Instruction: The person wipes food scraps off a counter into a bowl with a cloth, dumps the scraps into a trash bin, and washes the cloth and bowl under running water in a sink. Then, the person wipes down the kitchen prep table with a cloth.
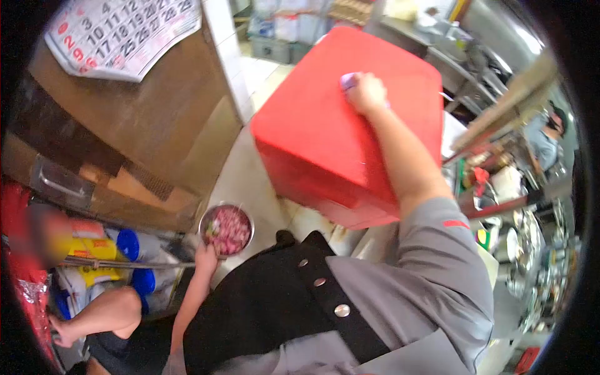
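My right hand [367, 94] is closed over a purple cloth [347, 80] and presses it on the lid of a big red box [312, 100]. Most of the cloth is hidden under the fingers. Low on the left, my left hand [206, 255] grips the near rim of a round metal bowl [251, 234]. Pink and reddish cut pieces [228, 230] fill the bowl, with a little pale green among them; whether they are meat is hard to tell.
Another person's bare arm and hand [60, 331] show at lower left, beside blue-lidded containers [128, 245]. A brown wooden panel [137, 94] with a calendar [125, 37] stands on the left. Metal shelving and pots [509, 244] line the right, where a person [544, 137] stands farther off.
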### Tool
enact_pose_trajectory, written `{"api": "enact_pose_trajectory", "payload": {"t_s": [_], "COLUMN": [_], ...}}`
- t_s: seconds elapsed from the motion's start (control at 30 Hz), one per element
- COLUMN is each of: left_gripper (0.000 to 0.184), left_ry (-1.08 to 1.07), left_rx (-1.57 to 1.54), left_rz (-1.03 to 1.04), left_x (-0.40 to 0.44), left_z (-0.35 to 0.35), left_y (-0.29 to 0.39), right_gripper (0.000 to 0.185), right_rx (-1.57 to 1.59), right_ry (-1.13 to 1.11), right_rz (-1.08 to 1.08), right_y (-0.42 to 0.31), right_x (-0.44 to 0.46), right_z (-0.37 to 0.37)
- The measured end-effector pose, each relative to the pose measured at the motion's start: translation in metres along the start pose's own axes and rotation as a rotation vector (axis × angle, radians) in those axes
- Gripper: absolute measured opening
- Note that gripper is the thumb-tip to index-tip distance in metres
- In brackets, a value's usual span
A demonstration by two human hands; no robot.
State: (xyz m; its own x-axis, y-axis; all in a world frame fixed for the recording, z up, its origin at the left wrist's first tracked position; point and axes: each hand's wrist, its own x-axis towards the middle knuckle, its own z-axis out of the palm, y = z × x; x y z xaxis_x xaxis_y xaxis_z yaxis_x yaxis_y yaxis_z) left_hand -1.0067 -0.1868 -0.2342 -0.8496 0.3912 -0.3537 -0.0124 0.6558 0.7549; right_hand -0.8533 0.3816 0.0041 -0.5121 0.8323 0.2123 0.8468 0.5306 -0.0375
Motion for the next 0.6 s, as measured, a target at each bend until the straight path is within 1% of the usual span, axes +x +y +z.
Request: {"api": "enact_pose_trajectory", "payload": {"t_s": [0.03,0.1,0.13,0.17,0.23,0.3,0.33,0.43,0.47,0.5,0.57,0.6], "left_gripper": [0.029,0.03,0.03,0.03,0.03,0.028,0.026,0.024,0.024,0.024,0.022,0.022], "left_ry": [0.019,-0.051,-0.038,-0.036,-0.06,-0.027,-0.078,-0.191,-0.201,-0.203,-0.181,-0.174], "left_rx": [-0.044,-0.126,-0.157,-0.169,-0.182,-0.095,-0.196,-0.177,-0.2,-0.153,-0.139,-0.12], "left_rz": [0.02,-0.113,-0.125,-0.129,-0.132,-0.166,-0.196,-0.216,-0.194,-0.184,-0.118,-0.133], "left_x": [0.031,0.059,0.061,0.077,0.107,0.138,0.158,0.214,0.231,0.245,0.262,0.283], "left_z": [-0.004,-0.023,-0.022,-0.024,-0.035,-0.039,-0.039,-0.047,-0.046,-0.051,-0.065,-0.071], "left_y": [-0.009,0.041,0.038,0.039,0.051,0.066,0.071,0.074,0.072,0.076,0.098,0.096], "right_gripper": [0.034,0.035,0.036,0.037,0.037,0.037,0.037,0.037,0.038,0.038,0.039,0.039], "right_rx": [0.015,-0.005,0.006,-0.006,-0.018,-0.013,0.012,-0.008,-0.009,-0.003,-0.007,-0.021], "right_ry": [-0.077,0.027,0.043,0.02,0.053,0.044,0.058,0.142,0.163,0.178,0.22,0.242], "right_rz": [0.027,0.032,0.057,0.073,0.125,0.166,0.179,0.193,0.186,0.183,0.207,0.209], "right_y": [-0.006,-0.006,-0.005,0.001,0.005,0.005,0.008,0.025,0.031,0.035,0.034,0.027], "right_x": [0.019,0.057,0.059,0.072,0.093,0.107,0.116,0.127,0.126,0.124,0.117,0.115], "right_z": [-0.001,0.022,0.022,0.028,0.035,0.035,0.042,0.052,0.056,0.059,0.061,0.059]}}
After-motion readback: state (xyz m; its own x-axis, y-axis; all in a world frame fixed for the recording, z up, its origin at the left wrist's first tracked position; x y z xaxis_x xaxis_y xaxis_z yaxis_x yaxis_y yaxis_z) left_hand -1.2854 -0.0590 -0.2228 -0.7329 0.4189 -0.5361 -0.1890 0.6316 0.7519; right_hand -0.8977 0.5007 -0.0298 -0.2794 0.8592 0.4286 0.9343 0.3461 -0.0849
